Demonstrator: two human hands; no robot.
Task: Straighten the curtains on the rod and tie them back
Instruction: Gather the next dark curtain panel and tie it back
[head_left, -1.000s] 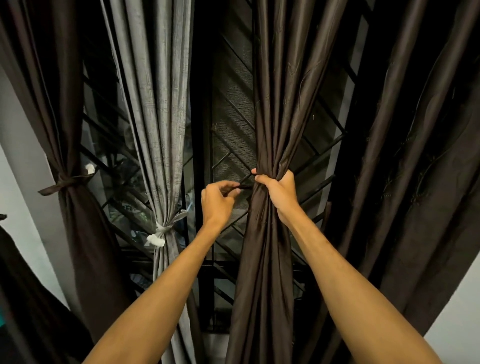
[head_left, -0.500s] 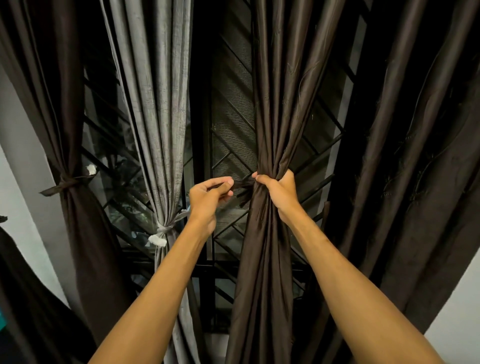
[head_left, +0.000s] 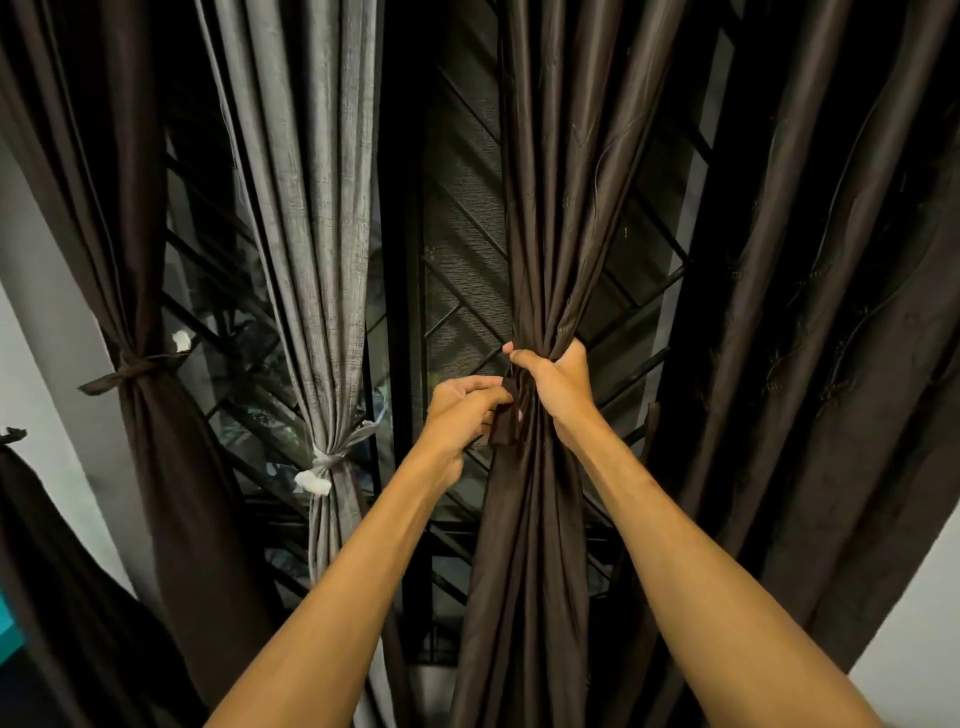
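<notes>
The right hand (head_left: 558, 387) is wrapped tight around the gathered brown curtain (head_left: 524, 561). The curtain hangs upright at centre, its folds running top to bottom and fanning out above the fist. Just to its left, the left hand (head_left: 462, 413) pinches a short dark tie (head_left: 505, 431), whose loose end hangs down against the curtain.

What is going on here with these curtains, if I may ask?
A person is tying back the brown curtain. The right hand grips it gathered into a bunch, while the left hand pinches the end of a dark tie strip right beside that grip. The knot is not yet done. To the left, the grey curtain and the dark curtain beyond it are already tied; the far-right curtain hangs loose.
</notes>
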